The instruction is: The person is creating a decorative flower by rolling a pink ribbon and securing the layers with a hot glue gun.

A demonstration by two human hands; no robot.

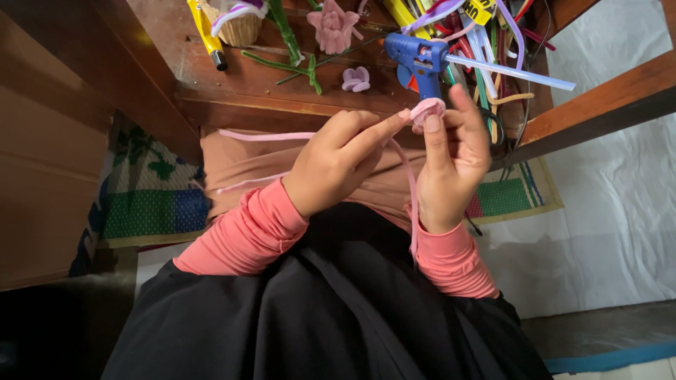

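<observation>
Pink chenille coil [427, 110], pinched between both hands' fingers [394, 127]

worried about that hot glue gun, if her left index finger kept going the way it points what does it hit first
Most likely the pink coil pinched in the right hand; the left hand already points its fingertip at it. The blue glue gun sits beyond, though depth is unclear.

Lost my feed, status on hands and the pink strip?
Left hand and right hand both pinch pink coil. Strip tail hangs free. Blue glue gun close behind.
</observation>
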